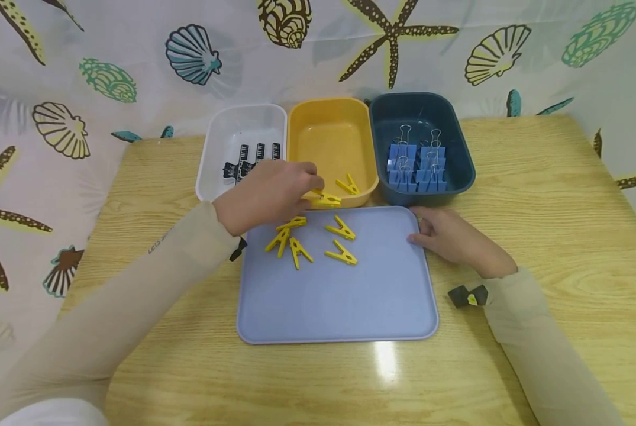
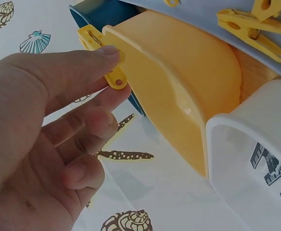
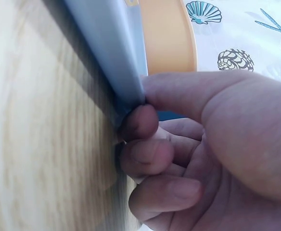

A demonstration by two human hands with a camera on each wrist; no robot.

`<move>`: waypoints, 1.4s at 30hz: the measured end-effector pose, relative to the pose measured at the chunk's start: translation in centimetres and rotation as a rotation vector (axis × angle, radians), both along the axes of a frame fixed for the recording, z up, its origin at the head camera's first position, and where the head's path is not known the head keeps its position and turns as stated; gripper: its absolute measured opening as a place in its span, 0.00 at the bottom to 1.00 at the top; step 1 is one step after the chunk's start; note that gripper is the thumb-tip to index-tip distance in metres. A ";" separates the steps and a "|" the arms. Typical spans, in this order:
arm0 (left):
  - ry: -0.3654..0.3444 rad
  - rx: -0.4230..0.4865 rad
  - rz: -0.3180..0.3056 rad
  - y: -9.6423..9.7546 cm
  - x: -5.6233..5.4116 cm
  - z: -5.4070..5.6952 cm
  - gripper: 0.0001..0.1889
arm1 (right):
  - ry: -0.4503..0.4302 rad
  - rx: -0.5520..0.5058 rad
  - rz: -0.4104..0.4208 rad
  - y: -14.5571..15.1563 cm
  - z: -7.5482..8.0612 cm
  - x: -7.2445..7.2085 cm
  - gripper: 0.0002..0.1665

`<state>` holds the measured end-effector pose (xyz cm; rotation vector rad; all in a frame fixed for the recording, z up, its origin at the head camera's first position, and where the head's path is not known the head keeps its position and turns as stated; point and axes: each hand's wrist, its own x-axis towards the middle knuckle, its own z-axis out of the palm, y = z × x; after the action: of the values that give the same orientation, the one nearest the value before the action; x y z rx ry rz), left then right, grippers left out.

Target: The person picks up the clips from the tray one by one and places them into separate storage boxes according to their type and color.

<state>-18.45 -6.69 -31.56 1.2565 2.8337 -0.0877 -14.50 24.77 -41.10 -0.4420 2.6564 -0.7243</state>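
Observation:
My left hand [image 1: 270,192] pinches a yellow clothespin [image 2: 115,79] between thumb and fingertips, at the front rim of the yellow bin [image 1: 325,145]. Another yellow clothespin [image 1: 348,186] lies inside that bin. Below the hand, several loose yellow clothespins [image 1: 344,255] are spread over the upper part of a blue-grey tray [image 1: 339,307]. My right hand [image 1: 451,236] is at the tray's far right corner. In the right wrist view its thumb and index finger grip the tray's edge, with the other fingers curled beneath.
A white bin [image 1: 245,118] with black clips [image 1: 243,160] adjoins the yellow bin on the left, partly hidden by my left hand. To the right, a dark blue bin [image 1: 413,106] holds several blue binder clips [image 1: 429,177]. A shell-printed cloth [image 1: 318,65] hangs behind the wooden table [image 1: 536,177].

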 end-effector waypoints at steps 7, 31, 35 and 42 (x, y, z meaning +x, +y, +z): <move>0.029 -0.005 0.001 0.3 -0.5 0.2 0.11 | -0.003 -0.005 0.002 0.0 0.1 0.0 0.28; -0.019 -0.021 0.022 0.3 -2.2 0.3 0.13 | 0.020 -0.023 0.018 -0.4 0.2 0.2 0.23; -0.021 -0.019 0.018 0.4 -2.5 0.3 0.12 | 0.021 -0.018 0.013 -0.3 0.1 0.2 0.22; -0.022 -0.037 0.029 0.7 -3.0 -0.1 0.13 | 0.027 -0.018 0.013 -0.3 0.1 0.1 0.21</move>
<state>-21.46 -6.00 -31.68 1.2011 2.8176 -0.1245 -14.39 24.45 -41.05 -0.4767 2.6711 -0.7444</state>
